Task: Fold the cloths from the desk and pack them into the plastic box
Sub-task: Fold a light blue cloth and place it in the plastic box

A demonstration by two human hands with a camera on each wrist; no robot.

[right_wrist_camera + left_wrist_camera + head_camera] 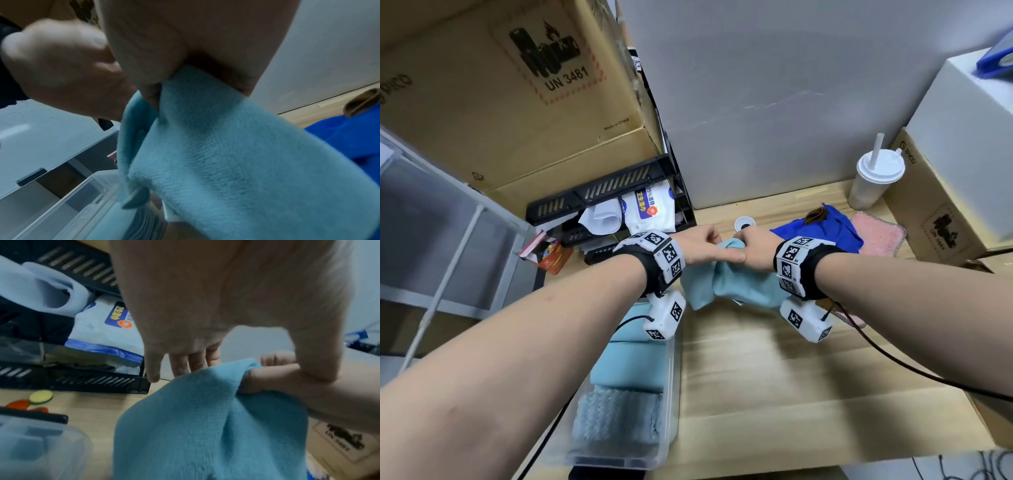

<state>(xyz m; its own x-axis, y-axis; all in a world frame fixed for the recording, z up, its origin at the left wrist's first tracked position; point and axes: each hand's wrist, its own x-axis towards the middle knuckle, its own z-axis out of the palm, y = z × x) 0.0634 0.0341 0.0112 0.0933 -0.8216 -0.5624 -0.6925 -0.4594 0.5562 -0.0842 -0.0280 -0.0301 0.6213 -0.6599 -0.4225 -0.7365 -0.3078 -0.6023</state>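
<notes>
Light blue fleece cloth (726, 277): is being held up above the pale wooden desk (774, 370), its top edge bunched between both hands, the rest hanging down in soft folds.
Right hand (755, 246): is being kept clenched around the cloth's top edge; in the right wrist view the fabric is seen gripped between thumb and curled fingers.
Left hand (705, 245): is being pressed against the right hand, thumb extended onto it; its fingers (180, 365) are seen straight behind the cloth's upper edge, and a grip on the cloth cannot be told.
Clear plastic box (671, 411): is standing at the near left of the desk, with folded blue cloths (630, 363) lined up inside.
Dark blue cloth (822, 226): is lying at the far right of the desk.
Pink textured cloth (880, 236): is lying just right of the dark blue one.
</notes>
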